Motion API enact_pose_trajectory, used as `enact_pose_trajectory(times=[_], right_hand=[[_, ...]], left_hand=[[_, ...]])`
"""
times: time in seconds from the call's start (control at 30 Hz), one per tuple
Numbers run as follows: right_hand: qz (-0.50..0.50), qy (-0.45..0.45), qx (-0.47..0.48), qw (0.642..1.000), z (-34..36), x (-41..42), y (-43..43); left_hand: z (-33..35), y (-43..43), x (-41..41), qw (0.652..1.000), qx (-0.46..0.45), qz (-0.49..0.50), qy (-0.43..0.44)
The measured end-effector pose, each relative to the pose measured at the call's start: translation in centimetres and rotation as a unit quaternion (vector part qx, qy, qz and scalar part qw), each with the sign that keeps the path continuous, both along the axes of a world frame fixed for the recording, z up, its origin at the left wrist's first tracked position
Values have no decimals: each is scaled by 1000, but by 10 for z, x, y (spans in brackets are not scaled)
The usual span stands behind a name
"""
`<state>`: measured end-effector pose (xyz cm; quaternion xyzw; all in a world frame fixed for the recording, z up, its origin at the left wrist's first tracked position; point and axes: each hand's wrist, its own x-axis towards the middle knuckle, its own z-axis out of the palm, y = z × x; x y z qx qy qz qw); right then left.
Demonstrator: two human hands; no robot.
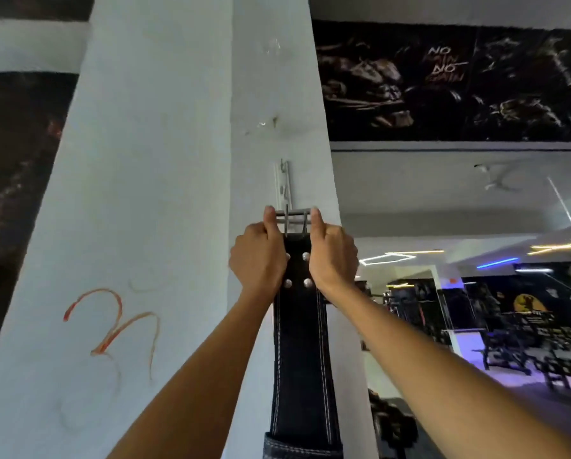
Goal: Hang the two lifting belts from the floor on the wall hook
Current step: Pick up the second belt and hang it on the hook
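A black lifting belt (302, 352) with white stitching and silver rivets hangs straight down against a white pillar. My left hand (259, 256) and my right hand (332, 256) grip its top end from either side, thumbs up beside the metal buckle (292, 217). The buckle sits at the lower end of a white hook rail (283, 183) screwed to the pillar. Whether the buckle rests on a hook I cannot tell. A second belt is not in view.
The white pillar (151, 200) carries orange scribbles on its left face. Dark posters line the wall at upper right. A mirror at the right shows gym benches and ceiling lights.
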<state>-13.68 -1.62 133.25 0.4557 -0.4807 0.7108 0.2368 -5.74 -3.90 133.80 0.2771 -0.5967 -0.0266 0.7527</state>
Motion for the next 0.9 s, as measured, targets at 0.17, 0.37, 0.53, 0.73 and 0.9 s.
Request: enact_pose_trajectory(times=[0.17, 0.37, 0.53, 0.73, 0.9], right_hand=[[33, -11, -41, 999, 94, -29, -59], [32, -2, -34, 999, 153, -44, -114], [-8, -11, 17, 1000, 171, -59, -144], [1, -16, 69, 997, 176, -70, -159], [-21, 49, 78, 996, 158, -81, -153]], left_hand=[[92, -62, -28, 998, 4, 60, 18], [148, -112, -41, 997, 23, 65, 16], [170, -141, -43, 998, 67, 2, 9], [173, -169, -51, 995, 72, -67, 15], [159, -175, -50, 990, 60, -128, -11]])
